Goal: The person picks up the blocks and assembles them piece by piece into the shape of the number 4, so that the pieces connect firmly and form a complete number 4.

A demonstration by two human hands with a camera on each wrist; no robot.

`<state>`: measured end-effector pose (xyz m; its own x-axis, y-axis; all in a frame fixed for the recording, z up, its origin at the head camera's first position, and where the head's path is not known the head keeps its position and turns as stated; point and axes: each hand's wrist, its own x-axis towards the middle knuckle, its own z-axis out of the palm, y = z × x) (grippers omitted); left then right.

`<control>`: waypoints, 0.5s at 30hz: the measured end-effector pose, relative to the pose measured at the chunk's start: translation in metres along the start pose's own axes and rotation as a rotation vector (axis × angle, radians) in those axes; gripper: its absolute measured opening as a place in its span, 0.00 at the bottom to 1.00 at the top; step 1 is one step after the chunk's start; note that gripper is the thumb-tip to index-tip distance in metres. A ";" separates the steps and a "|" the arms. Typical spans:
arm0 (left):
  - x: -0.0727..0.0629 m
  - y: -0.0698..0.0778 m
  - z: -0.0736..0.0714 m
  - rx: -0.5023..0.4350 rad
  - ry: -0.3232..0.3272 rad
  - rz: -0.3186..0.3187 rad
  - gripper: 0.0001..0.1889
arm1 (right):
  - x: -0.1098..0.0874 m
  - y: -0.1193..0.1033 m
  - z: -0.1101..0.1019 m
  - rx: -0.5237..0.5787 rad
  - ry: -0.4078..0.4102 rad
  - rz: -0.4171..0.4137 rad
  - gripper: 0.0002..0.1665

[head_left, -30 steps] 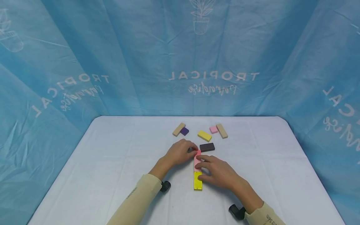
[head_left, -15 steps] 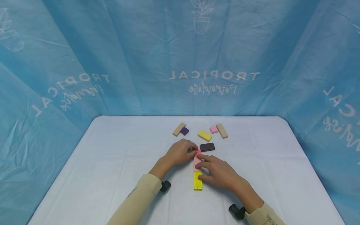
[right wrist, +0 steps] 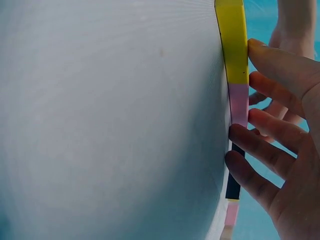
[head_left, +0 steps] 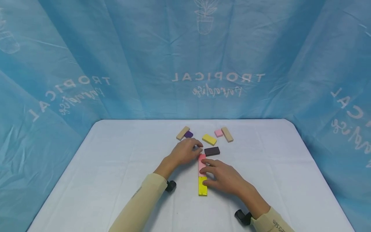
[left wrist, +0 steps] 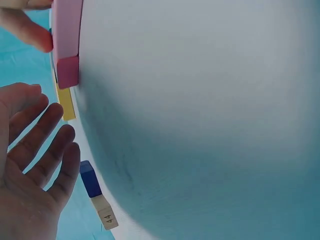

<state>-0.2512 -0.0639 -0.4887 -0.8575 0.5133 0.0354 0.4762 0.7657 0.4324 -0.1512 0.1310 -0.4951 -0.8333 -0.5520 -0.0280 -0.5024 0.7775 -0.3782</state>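
Observation:
A straight row of blocks lies on the white table: a yellow block point(head_left: 203, 190) nearest, a long light pink block point(head_left: 200, 166) behind it and a small darker pink block point(head_left: 202, 157) at the far end. My right hand point(head_left: 222, 176) rests its fingertips and thumb on the row, fingers fairly straight; in the right wrist view, its thumb touches the yellow block point(right wrist: 234, 45). My left hand point(head_left: 185, 151) hovers just off the far end, fingers loosely bent around nothing. The left wrist view shows it apart from the darker pink block point(left wrist: 68, 71).
Behind the row lie a dark brown block point(head_left: 212, 151), another yellow block point(head_left: 209, 140), a small pink block point(head_left: 218, 133) and a wooden block point(head_left: 227, 134). Another wooden block point(head_left: 182, 133) touches a purple block point(head_left: 189, 134) beyond my left hand. Blue curtains surround the white table point(head_left: 121, 154).
My left hand has let go of the small darker pink block and lifted slightly away, towards the back. The right hand stays on the row. The head view shifts slightly.

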 end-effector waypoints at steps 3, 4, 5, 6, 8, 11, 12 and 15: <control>0.006 -0.001 -0.002 0.001 0.011 -0.002 0.11 | 0.001 0.000 0.000 -0.002 -0.006 0.004 0.22; 0.008 -0.001 -0.003 0.000 0.012 -0.004 0.11 | 0.002 0.000 0.000 -0.003 -0.008 0.004 0.22; 0.010 -0.002 -0.003 0.003 0.013 -0.010 0.12 | 0.002 0.000 0.000 -0.002 -0.010 0.004 0.22; 0.012 -0.001 -0.004 0.002 0.012 -0.012 0.12 | 0.002 0.000 0.001 -0.001 -0.010 0.004 0.22; 0.017 -0.002 -0.004 0.007 0.014 -0.017 0.12 | 0.002 0.001 0.001 -0.002 -0.009 0.000 0.22; 0.024 -0.002 -0.003 0.038 0.015 -0.019 0.12 | 0.002 0.001 0.001 -0.002 -0.007 -0.004 0.22; 0.026 -0.001 -0.003 0.051 0.015 -0.015 0.12 | 0.002 0.002 0.001 -0.002 -0.007 -0.004 0.22; 0.033 0.000 -0.003 0.092 0.016 -0.012 0.13 | 0.001 0.002 0.001 0.002 -0.006 -0.007 0.22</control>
<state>-0.2801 -0.0485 -0.4849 -0.8662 0.4977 0.0456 0.4807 0.8047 0.3484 -0.1527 0.1318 -0.4968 -0.8283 -0.5594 -0.0309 -0.5079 0.7730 -0.3802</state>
